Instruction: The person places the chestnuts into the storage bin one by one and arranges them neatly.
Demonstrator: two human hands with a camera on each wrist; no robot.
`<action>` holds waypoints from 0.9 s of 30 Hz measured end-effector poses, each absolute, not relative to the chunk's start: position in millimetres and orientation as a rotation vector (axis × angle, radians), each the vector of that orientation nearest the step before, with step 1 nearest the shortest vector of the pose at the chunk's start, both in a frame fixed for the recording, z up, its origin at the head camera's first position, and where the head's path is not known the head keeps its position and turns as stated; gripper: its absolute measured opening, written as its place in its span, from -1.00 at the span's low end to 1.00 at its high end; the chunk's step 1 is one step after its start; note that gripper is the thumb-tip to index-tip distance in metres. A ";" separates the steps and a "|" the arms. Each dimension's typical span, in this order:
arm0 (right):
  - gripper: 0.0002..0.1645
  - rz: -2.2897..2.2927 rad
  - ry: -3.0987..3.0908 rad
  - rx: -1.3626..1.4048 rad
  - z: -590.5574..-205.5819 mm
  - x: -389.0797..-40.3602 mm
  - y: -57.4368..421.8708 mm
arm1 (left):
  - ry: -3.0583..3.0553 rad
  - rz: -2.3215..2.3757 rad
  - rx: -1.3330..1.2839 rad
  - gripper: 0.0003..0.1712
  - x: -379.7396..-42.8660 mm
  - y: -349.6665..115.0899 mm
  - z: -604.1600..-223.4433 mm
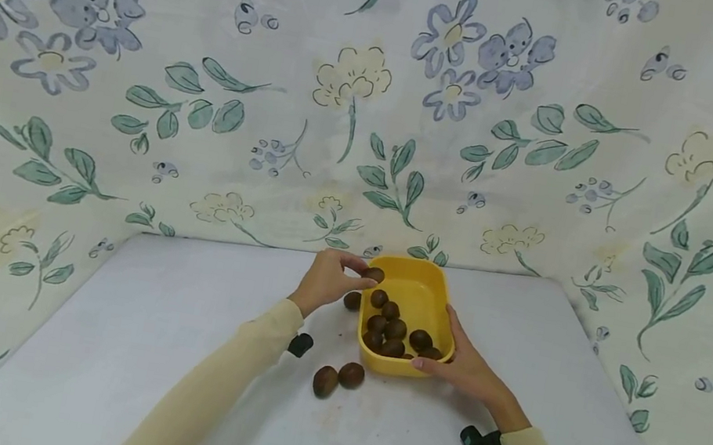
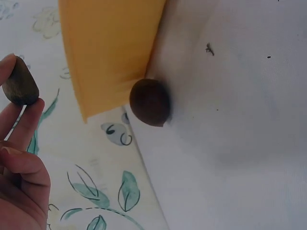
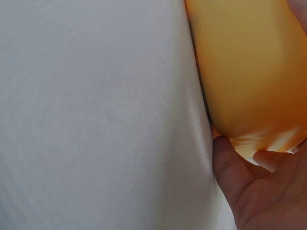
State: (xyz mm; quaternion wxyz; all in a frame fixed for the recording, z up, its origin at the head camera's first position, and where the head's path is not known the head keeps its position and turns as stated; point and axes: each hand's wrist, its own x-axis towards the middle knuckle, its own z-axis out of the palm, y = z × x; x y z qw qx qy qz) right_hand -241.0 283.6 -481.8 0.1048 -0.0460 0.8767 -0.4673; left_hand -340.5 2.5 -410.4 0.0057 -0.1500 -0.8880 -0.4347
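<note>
Between thumb and fingertips my left hand [image 1: 328,281] pinches a brown chestnut [image 1: 374,274], over the left rim of a yellow plastic box [image 1: 421,294]. The left wrist view shows this chestnut [image 2: 20,82] upright, one finger below it. My right hand [image 1: 469,366] grips the box at its front right corner, thumb along the front rim and fingers up the right side. Several chestnuts [image 1: 395,329] lie in the front part of the box. Against its left wall, on the table, sits another chestnut [image 1: 352,300].
Two chestnuts [image 1: 352,375] lie side by side on the white table [image 1: 162,347], in front of the box and to its left. A floral cloth [image 1: 293,92] hangs behind the table, close to the box's far end.
</note>
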 end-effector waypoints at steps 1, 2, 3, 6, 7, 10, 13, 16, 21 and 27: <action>0.52 -1.376 2.584 -0.133 -481.9 -241.0 283.5 | -2.786 -1.364 -0.468 -0.53 -341.4 4.2 -412.2; 0.52 -1.374 2.584 -0.131 -482.0 -241.1 283.2 | -2.791 -1.360 -0.470 -0.54 -342.5 5.8 -414.2; 0.51 -1.373 2.584 -0.132 -482.2 -241.1 283.1 | -2.794 -1.354 -0.477 -0.54 -343.5 7.3 -416.0; 0.51 -1.377 2.586 -0.140 -482.6 -241.1 282.8 | -2.803 -1.321 -0.494 -0.55 -345.7 11.2 -420.3; 0.51 -1.375 2.589 -0.144 -482.7 -241.1 282.8 | -2.808 -1.306 -0.496 -0.54 -346.1 12.2 -421.4; 0.51 -1.369 2.595 -0.146 -482.6 -240.8 283.2 | -2.826 -1.257 -0.499 -0.53 -347.7 15.0 -424.1; 0.51 -1.367 2.593 -0.144 -482.0 -240.4 283.6 | -2.869 -1.198 -0.485 -0.53 -348.9 17.7 -426.4; 0.51 -1.383 2.583 -0.152 -481.9 -240.2 284.1 | -2.911 -1.147 -0.477 -0.56 -349.3 20.5 -427.5; 0.50 -1.401 2.579 -0.168 -482.7 -240.5 284.8 | -2.974 -0.978 -0.546 -0.61 -348.1 25.7 -427.6; 0.50 -1.401 2.579 -0.170 -483.6 -240.9 284.5 | -3.042 -0.717 -0.629 -0.66 -347.4 32.2 -428.6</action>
